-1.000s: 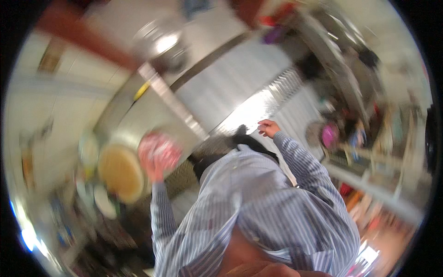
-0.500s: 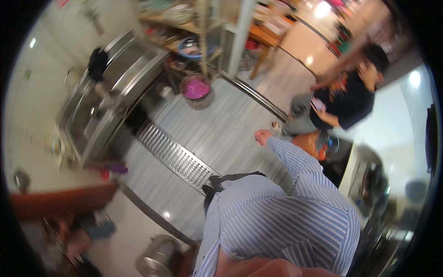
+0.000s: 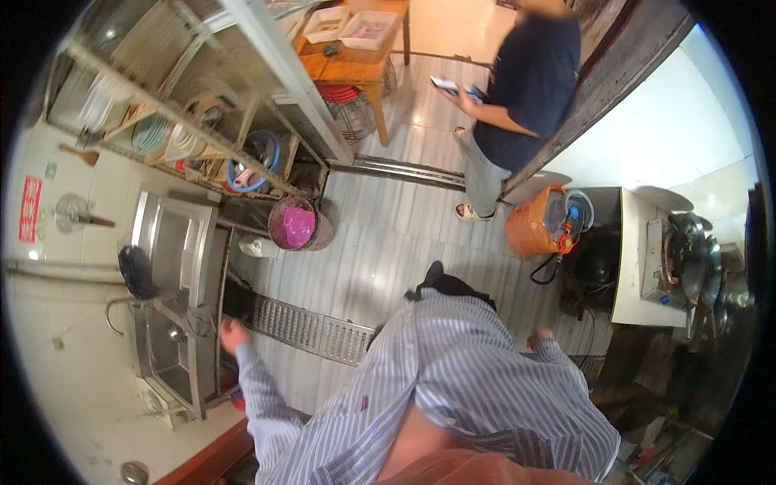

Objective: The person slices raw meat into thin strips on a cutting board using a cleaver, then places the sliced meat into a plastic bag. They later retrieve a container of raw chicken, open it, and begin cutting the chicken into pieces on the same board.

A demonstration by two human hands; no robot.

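looks like an in-between step to me, just standing on the tiled floor (image 3: pixel 380 234). my left hand (image 3: pixel 233 333) hangs near the metal sink (image 3: pixel 182 234), nothing visible in it, though i can't tell how open it is. right hand (image 3: pixel 540 335) is partly hidden by my sleeve (image 3: pixel 562 361), so no clue on its grip; the orange gas bottle (image 3: pixel 525 220) is ahead of it (someone (image 3: pixel 533 89) past that has a phone (image 3: pixel 446 87) out). handling either would call for a proper reach first, i reckon.

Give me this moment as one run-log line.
left grip: no object visible, near steel sink | right grip: no object visible, over floor | person in dark top: standing near orange cylinder
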